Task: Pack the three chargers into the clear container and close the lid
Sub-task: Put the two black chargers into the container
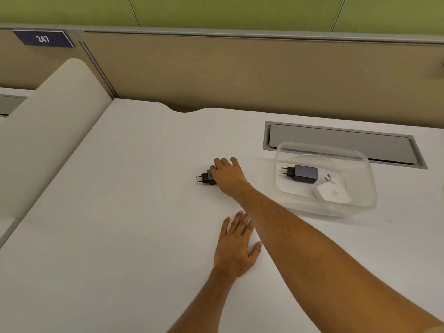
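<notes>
Right hand [227, 175] curled over black charger [206, 177]; left hand [236, 248] flat, empty, well nearer.

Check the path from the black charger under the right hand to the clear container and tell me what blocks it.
Nothing visible does. The right hand rests on the black charger, and bare desk lies between it and the clear container, which is open-topped. Two chargers already lie inside, with free floor by its near-left wall.

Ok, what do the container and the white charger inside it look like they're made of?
The clear container looks like soft-sheen translucent plastic: the desk and chargers show through its hazy walls. The white charger looks like smooth glossy hard plastic, probably; its two pins look metallic.
</notes>
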Motion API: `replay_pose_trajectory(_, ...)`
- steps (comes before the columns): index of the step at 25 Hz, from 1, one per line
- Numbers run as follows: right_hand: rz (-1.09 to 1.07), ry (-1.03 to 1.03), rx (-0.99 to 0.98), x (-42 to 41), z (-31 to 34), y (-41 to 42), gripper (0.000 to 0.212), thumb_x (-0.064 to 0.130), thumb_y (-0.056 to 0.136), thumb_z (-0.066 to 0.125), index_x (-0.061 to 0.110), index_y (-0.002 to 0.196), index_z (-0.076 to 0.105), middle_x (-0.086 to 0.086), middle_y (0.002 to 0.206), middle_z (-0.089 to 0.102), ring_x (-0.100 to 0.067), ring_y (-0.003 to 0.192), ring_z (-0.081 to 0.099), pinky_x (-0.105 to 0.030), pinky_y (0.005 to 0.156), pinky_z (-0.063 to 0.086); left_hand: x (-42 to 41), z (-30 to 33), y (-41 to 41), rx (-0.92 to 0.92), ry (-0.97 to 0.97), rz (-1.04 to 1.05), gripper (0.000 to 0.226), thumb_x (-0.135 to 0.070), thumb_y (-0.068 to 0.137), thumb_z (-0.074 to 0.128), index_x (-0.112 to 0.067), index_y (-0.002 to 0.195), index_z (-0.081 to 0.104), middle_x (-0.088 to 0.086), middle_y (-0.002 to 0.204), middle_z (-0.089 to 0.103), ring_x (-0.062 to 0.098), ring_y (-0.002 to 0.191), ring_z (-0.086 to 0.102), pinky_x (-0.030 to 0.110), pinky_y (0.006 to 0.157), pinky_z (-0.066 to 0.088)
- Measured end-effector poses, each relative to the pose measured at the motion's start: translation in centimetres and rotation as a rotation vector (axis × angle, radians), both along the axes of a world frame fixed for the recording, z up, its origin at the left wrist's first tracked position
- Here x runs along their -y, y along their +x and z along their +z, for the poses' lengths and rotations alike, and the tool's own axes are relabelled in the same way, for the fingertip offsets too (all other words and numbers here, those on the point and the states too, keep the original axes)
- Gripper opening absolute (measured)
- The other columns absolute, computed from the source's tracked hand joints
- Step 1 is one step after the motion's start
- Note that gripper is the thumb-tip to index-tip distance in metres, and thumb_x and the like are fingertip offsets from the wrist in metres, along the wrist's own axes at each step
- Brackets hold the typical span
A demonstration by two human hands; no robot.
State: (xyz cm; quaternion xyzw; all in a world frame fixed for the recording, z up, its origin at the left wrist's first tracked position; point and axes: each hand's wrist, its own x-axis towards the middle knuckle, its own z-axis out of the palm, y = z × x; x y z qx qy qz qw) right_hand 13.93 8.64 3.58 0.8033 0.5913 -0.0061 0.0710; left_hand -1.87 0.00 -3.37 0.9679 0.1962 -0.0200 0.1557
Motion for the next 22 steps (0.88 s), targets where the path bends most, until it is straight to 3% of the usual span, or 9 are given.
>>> replay_pose_trajectory(4, 0.025, -0.016, 0.009, 0.1, 0.8, 0.2, 0.04, 0.011, 0.084, 0.061, 0.011, 0.124, 0.054, -0.008, 0.129, 0.049, -0.026, 0.114, 0.053, -0.045, 0.105, 0.034, -0.1, 0.0, 0.1, 0.036, -0.011, 0.013, 0.069, -0.059, 0.093, 0.023, -0.023, 0.151, 0.016, -0.002, 0.16, 0.013, 0.013, 0.147, -0.003, 0.046, 0.12, -0.003)
replay_pose_trajectory(7, 0.028, 0.068, 0.007, 0.3, 2.3, 0.6, 0.038, 0.012, 0.082, 0.063, 0.01, 0.12, 0.055, -0.008, 0.122, 0.054, -0.027, 0.105, 0.057, -0.042, 0.094, 0.04, 0.0, 0.0, 0.1, 0.071, -0.004, 0.022, 0.067, -0.058, 0.094, 0.024, -0.023, 0.15, 0.017, -0.002, 0.159, 0.015, 0.014, 0.147, 0.002, 0.047, 0.12, 0.001)
replay_pose_trajectory(12, 0.041, 0.228, 0.013, 1.4, 6.3, 3.0, 0.037, 0.023, 0.08, 0.061, 0.009, 0.114, 0.057, -0.009, 0.11, 0.06, -0.03, 0.092, 0.06, -0.04, 0.081, 0.045, 0.0, -0.1, 0.0, 0.045, 0.021, 0.021, 0.067, -0.06, 0.094, 0.018, -0.026, 0.152, 0.01, -0.008, 0.159, 0.002, 0.012, 0.147, -0.005, 0.043, 0.12, -0.005)
replay_pose_trajectory(16, -0.044, 0.288, 0.03, 3.7, 8.7, 5.4, 0.038, 0.029, 0.076, 0.062, 0.009, 0.108, 0.058, -0.008, 0.102, 0.063, -0.031, 0.086, 0.061, -0.039, 0.079, 0.044, 0.0, 0.1, 0.0, 0.045, 0.028, 0.018, 0.066, -0.058, 0.094, 0.021, -0.028, 0.151, 0.009, -0.009, 0.16, 0.002, 0.008, 0.145, -0.011, 0.037, 0.117, -0.008)
replay_pose_trajectory(22, -0.27, 0.294, 0.044, 9.7, 9.2, 8.7, 0.041, 0.032, 0.072, 0.067, 0.01, 0.105, 0.058, -0.009, 0.1, 0.065, -0.031, 0.085, 0.062, -0.038, 0.079, 0.045, 0.1, 0.5, -0.2, 0.088, 0.058, 0.013, 0.063, -0.054, 0.094, 0.027, -0.026, 0.15, 0.019, -0.008, 0.16, 0.015, 0.007, 0.146, 0.0, 0.035, 0.119, -0.003)
